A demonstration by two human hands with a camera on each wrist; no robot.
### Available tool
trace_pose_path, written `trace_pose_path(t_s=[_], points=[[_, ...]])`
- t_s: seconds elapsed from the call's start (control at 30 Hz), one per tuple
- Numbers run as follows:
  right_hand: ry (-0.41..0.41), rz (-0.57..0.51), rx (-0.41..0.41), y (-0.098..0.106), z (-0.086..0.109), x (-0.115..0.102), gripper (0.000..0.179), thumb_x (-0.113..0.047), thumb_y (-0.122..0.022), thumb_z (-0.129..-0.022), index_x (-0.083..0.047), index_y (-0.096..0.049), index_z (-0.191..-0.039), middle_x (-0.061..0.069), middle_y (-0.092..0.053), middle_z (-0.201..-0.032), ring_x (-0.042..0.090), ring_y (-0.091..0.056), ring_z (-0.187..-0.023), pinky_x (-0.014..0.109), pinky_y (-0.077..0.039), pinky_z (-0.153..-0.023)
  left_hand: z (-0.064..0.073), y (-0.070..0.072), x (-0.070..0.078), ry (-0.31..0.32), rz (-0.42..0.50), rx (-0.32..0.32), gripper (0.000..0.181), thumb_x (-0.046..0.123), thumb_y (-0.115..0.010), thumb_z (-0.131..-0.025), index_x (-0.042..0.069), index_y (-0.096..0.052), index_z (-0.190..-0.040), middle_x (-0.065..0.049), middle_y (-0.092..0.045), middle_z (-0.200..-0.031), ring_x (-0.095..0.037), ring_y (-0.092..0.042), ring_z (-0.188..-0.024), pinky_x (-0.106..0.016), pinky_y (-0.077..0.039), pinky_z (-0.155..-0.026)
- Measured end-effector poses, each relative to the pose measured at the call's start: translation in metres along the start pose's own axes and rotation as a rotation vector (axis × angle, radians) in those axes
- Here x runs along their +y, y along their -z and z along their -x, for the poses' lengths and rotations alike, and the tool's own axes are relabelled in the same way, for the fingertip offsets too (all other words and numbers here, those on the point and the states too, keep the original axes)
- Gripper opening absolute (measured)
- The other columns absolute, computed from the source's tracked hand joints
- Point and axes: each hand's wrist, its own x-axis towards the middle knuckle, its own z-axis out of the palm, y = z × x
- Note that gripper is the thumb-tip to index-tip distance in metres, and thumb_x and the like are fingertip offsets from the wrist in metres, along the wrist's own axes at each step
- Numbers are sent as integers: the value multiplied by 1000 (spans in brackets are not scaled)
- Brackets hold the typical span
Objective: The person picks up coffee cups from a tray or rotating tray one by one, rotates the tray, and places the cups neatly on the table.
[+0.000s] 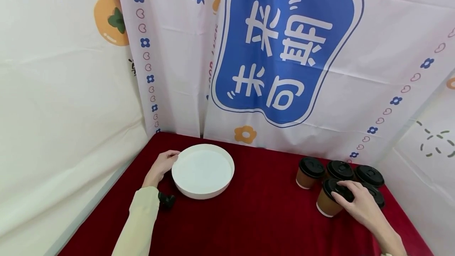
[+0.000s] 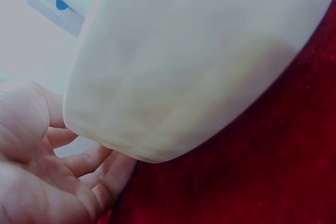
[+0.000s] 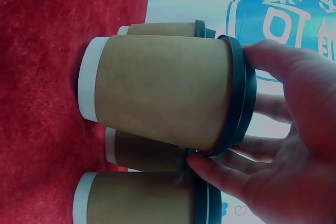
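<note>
My left hand [image 1: 163, 166] grips the left edge of a round white tray [image 1: 203, 171] with a low rim, which has nothing on it. In the left wrist view, the fingers [image 2: 97, 163] curl at the underside of the tray's edge. My right hand [image 1: 360, 205] holds a brown paper coffee cup [image 1: 328, 204] by its black lid. The right wrist view shows the thumb on one side of that lid and the fingers [image 3: 220, 174] on the other. This cup [image 3: 163, 85] has a white band at its base and stands in front of the others.
Several more lidded cups cluster behind and beside the held one, among them a cup [image 1: 306, 177] at the left of the group. A red cloth [image 1: 263, 208] covers the table. Behind it hangs a printed white curtain [image 1: 185, 70], with white walls at both sides.
</note>
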Motion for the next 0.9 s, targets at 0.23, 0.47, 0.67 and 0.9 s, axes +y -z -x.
trace_pose_path(t_s=[0.23, 0.47, 0.67, 0.9], points=[[-4, 5, 16, -3, 4, 2, 45, -35, -72, -89, -1, -64, -117, 28, -59, -123, 47, -50, -115, 66, -41, -88, 0, -1, 1, 3, -1, 2, 41, 28, -39, -106, 10, -48, -143, -17, -47, -144, -32, -52, -124, -37, -48, -94], [8, 35, 13, -6, 4, 1, 46, -34, -73, -88, 0, -64, -116, 27, -60, -120, 50, -52, -111, 67, -42, -89, 1, -2, 2, -3, -1, 2, 41, 27, -39, -106, 10, -48, -143, -18, -47, -144, -32, -51, -124, -38, -48, -94], [-19, 54, -57, -5, 1, -1, 53, -39, -69, -91, 3, -60, -121, 31, -56, -124, 53, -48, -113, 69, -40, -91, 1, -1, 3, 1, 2, 7, 42, 27, -40, -106, 9, -48, -143, -18, -46, -146, -33, -49, -127, -41, -47, -98], [-15, 58, -92, 1, -1, -3, 54, -42, -67, -92, 1, -60, -123, 30, -56, -125, 53, -48, -116, 69, -41, -90, 2, 1, 4, -7, 1, -6, 44, 30, -40, -106, 8, -46, -143, -18, -45, -147, -33, -48, -130, -44, -45, -103]])
